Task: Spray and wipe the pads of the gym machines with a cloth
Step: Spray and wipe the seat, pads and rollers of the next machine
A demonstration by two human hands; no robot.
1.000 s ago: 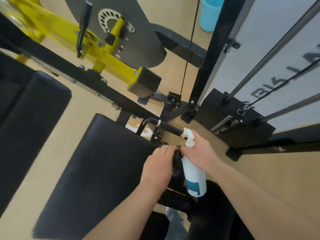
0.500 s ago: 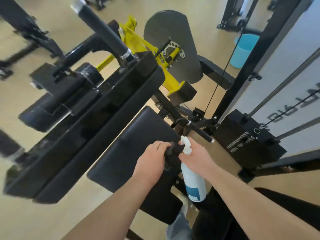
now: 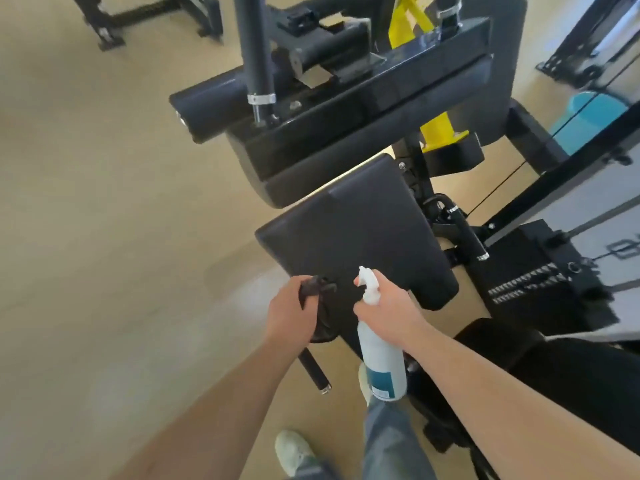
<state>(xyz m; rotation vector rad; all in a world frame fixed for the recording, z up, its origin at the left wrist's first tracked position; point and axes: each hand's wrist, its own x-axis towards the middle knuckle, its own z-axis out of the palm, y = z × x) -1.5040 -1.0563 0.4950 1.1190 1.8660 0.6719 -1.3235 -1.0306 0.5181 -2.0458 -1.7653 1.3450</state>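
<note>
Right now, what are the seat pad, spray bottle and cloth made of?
The seat pad looks like black vinyl or faux leather over padding, matte with rounded edges. The spray bottle seems translucent white plastic with a teal label. The cloth is dark soft fabric, bunched in the left hand; weave too blurred to tell.

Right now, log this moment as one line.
left hand: grips black cloth | right hand: grips spray bottle, nozzle toward cloth | both at seat pad near edge
</note>
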